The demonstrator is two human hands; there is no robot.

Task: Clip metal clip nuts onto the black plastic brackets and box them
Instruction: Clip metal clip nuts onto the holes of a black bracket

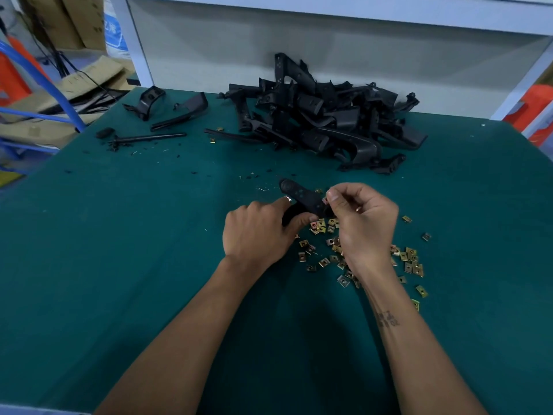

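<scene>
My left hand (257,232) grips a black plastic bracket (302,197) just above the green table mat (119,250). My right hand (363,223) pinches a small metal clip nut (325,200) at the bracket's right end, fingers curled. Several loose brass-coloured clip nuts (408,259) lie scattered on the mat under and to the right of my hands. A large pile of black brackets (323,121) sits at the back of the table against the white wall panel.
A few separate black plastic parts (167,112) and small black scraps lie at the back left. Cardboard boxes (71,82) and blue tubing (45,82) stand off the table's left edge. A white shelf frame (520,88) rises at the right.
</scene>
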